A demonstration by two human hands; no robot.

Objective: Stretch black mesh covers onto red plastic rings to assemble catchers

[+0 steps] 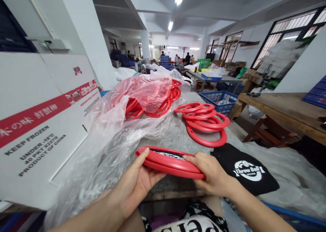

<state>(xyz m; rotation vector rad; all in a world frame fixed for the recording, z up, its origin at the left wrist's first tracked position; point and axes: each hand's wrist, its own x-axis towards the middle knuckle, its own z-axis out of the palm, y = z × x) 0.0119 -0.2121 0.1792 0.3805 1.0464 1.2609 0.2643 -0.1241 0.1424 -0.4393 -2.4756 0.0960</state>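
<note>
Both my hands hold a flat red ring frame (170, 161) with black fabric stretched in its middle, just above the near table edge. My left hand (136, 182) grips its left rim, thumb on top and fingers underneath. My right hand (213, 175) clasps the right rim, fingers curled over it. A black cloth piece (246, 172) printed "Throw Ball" lies flat just right of my right hand. Behind the frame, a loose stack of plain red rings (205, 121) rests on the plastic-covered table (175, 137).
A clear plastic bag (142, 96) with several more red rings lies at the back left. A large white carton (43, 123) stands at the left. A blue crate (219, 99) and a wooden table (285, 111) sit to the right. People work far behind.
</note>
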